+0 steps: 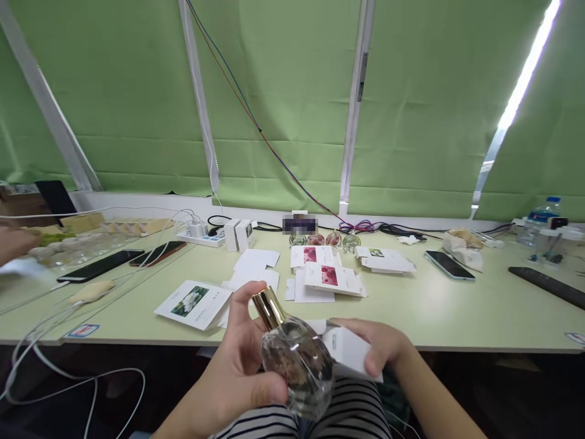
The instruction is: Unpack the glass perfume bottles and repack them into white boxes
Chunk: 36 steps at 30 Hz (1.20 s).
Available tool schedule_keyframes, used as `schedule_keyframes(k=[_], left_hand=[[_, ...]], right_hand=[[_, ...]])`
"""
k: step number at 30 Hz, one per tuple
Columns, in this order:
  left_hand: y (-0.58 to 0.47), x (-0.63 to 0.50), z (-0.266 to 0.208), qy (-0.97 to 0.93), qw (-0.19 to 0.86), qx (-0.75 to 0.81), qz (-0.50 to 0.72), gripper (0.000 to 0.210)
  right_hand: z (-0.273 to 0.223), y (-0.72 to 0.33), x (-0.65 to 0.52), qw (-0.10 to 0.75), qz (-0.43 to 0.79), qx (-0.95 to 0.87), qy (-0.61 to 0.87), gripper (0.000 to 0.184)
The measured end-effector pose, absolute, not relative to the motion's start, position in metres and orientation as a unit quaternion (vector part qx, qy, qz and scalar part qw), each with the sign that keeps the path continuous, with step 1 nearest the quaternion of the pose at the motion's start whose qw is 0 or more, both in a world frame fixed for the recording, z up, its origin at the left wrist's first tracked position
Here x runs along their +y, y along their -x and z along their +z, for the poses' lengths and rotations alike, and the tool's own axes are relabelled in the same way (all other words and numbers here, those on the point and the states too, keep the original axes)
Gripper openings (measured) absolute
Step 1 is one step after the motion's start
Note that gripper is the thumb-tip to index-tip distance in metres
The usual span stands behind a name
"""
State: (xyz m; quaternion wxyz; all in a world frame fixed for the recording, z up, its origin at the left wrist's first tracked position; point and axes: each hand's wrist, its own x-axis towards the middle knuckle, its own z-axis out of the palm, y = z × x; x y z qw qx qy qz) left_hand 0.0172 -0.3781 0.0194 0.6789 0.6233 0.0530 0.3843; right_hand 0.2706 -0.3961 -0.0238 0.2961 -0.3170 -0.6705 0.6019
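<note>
My left hand is closed around a clear glass perfume bottle with a gold cap. The bottle is tilted, cap up and to the left, in front of the table edge. Just right of it, my right hand grips a small white box, its near-left end partly hidden behind the bottle. Beyond my hands lie flattened white cartons: one with a white-flower picture on the left, and one with a pink-flower picture in the middle.
Several round glass bottles stand at the back, right of two upright white boxes. A power strip and cables lie further left. Phones rest on the table. Another person's hand shows at the left edge.
</note>
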Motion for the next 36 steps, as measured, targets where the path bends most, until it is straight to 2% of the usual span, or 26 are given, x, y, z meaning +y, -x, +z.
schedule_keyframes(k=[4, 10, 14, 19, 22, 26, 31, 33, 36], left_hand=[[-0.011, -0.381, 0.02, -0.569, 0.629, 0.192, 0.494, 0.093], [-0.011, -0.37, 0.017, -0.547, 0.549, 0.253, 0.579, 0.085], [-0.004, -0.364, 0.013, -0.641, 0.459, 0.233, 0.57, 0.07], [-0.004, -0.358, 0.009, -0.797, 0.278, 0.226, 0.485, 0.052], [-0.017, -0.351, 0.015, -0.836, 0.217, 0.219, 0.453, 0.047], [-0.038, -0.336, 0.026, -0.847, 0.247, 0.223, 0.413, 0.043], [-0.055, -0.321, 0.026, -0.854, 0.286, 0.216, 0.377, 0.036], [-0.061, -0.32, 0.024, -0.845, 0.294, 0.215, 0.391, 0.029], [-0.069, -0.321, 0.024, -0.839, 0.306, 0.212, 0.397, 0.019]], right_hand=[[-0.047, -0.243, -0.378, 0.291, 0.687, -0.621, 0.239, 0.098], [-0.053, -0.232, -0.362, 0.305, 0.695, -0.608, 0.233, 0.096], [-0.052, -0.231, -0.357, 0.345, 0.693, -0.595, 0.214, 0.091], [-0.047, -0.239, -0.358, 0.378, 0.656, -0.623, 0.197, 0.082], [-0.039, -0.249, -0.362, 0.394, 0.632, -0.635, 0.206, 0.077], [-0.024, -0.263, -0.373, 0.405, 0.541, -0.682, 0.278, 0.067], [-0.007, -0.266, -0.384, 0.385, 0.308, -0.744, 0.45, 0.057], [-0.007, -0.264, -0.384, 0.387, 0.284, -0.746, 0.462, 0.052], [-0.013, -0.263, -0.378, 0.403, 0.32, -0.738, 0.437, 0.057]])
